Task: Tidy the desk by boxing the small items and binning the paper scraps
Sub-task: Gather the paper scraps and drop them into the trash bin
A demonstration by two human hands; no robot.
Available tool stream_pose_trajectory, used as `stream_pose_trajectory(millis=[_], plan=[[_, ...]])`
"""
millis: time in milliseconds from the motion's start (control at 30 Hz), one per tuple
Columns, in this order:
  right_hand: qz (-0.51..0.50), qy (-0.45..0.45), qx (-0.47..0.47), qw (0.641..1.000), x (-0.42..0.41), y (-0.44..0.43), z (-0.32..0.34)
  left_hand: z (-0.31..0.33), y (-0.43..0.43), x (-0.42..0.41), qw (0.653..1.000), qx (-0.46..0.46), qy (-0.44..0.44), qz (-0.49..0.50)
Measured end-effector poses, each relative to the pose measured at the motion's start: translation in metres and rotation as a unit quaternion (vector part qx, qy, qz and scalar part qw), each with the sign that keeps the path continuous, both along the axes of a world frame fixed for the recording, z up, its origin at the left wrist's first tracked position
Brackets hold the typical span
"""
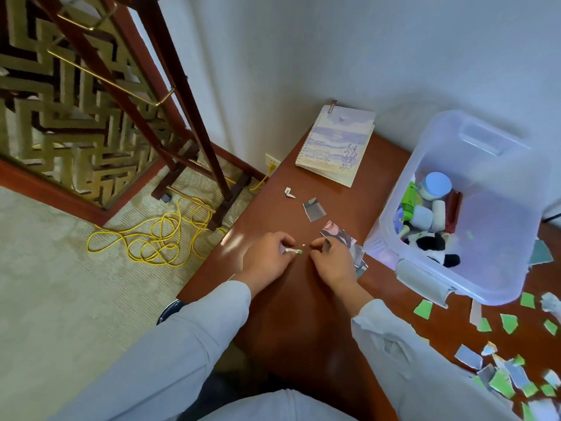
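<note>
On the brown desk my left hand pinches small paper scraps, one with a green tip. My right hand pinches a small dark scrap just to the right. A tiny white fleck lies between the hands. Beyond them lie a torn photo piece, a grey scrap and a small white scrap. Many green, grey and white scraps litter the desk at the right. The clear plastic box holds small items: a panda toy, a jar, tubes.
A spiral notebook lies at the desk's far end against the white wall. A yellow cable coils on the carpet at the left, by a wooden stand and a lattice screen. The desk's left edge runs close to my left hand.
</note>
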State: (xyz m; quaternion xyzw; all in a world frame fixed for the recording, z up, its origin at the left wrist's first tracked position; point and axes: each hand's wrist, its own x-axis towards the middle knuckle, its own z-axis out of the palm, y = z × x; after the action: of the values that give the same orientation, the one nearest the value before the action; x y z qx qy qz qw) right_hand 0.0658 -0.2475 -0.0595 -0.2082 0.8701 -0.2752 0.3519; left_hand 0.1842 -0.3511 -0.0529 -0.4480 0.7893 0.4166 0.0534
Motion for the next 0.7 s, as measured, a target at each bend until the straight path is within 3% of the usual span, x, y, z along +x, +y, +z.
stream_pose_trajectory(millis=[233,700], plan=[[0.021,0.054,0.008,0.998,-0.006,-0.011,-0.008,-0.006,-0.010,-0.013,0.984,-0.130,-0.036,-0.116],[0.114,0.144,0.052,0.982,0.000,-0.017,-0.005,-0.012,-0.007,-0.006,0.977,-0.164,-0.006,-0.138]])
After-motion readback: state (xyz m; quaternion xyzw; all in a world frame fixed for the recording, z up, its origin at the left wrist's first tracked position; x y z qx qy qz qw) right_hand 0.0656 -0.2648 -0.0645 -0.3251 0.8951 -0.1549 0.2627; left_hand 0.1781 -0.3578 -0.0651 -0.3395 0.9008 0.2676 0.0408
